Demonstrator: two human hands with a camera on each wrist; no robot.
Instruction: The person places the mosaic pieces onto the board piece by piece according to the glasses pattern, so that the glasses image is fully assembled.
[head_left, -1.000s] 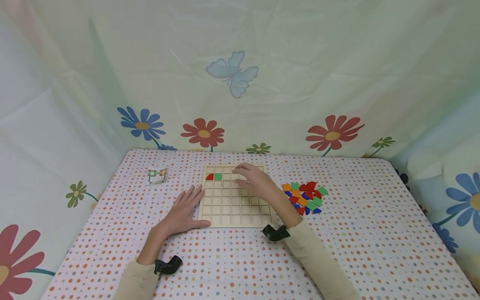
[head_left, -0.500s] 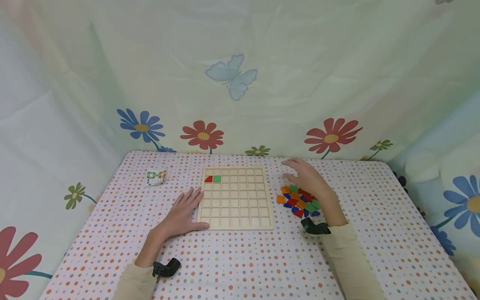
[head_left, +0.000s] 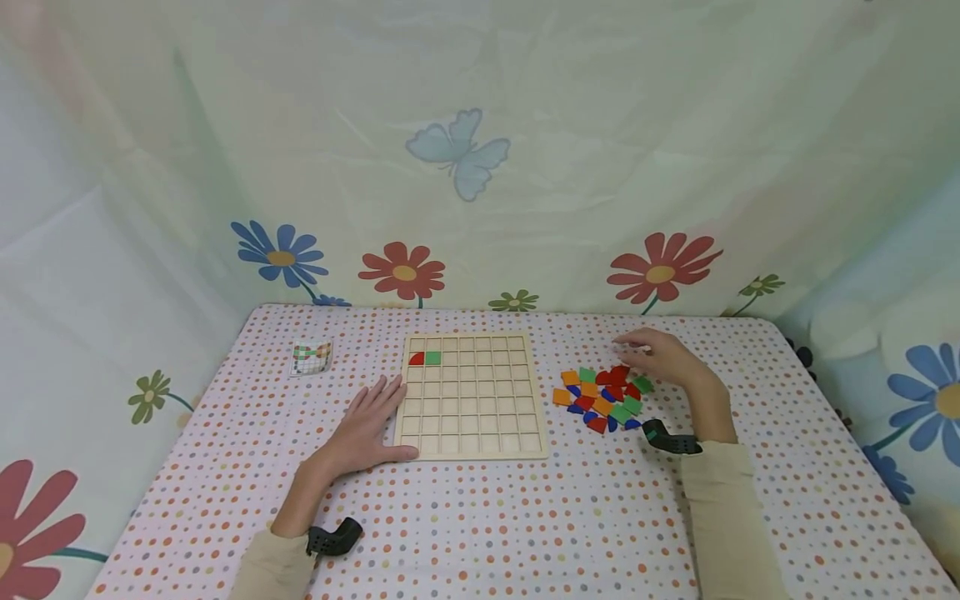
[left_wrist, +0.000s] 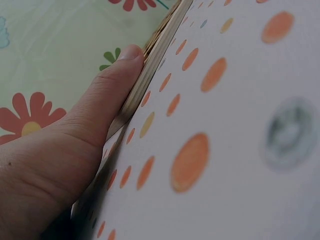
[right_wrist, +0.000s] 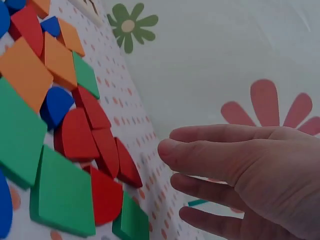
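Counted: one board point(head_left: 480, 407), one card point(head_left: 311, 357), two hands point(head_left: 367, 429), two wrist cameras point(head_left: 335, 538). Board held one red quarter-circle point(head_left: 416, 359), one green square point(head_left: 432, 357). Pile point(head_left: 602, 407) held four orange squares point(head_left: 589, 389), four green squares point(head_left: 632, 405); red, blue totals were unclear.

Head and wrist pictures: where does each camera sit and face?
Head: on the person's head, facing forward and down at the grid board; the left hand, right hand and sleeves show.
Left wrist: on that wrist, facing past the left thumb to the board's edge and dotted cloth.
Right wrist: on that wrist, facing past the right hand's fingers to the loose pieces and flowered backdrop.
Shared: head and right wrist both show the right hand and pieces.
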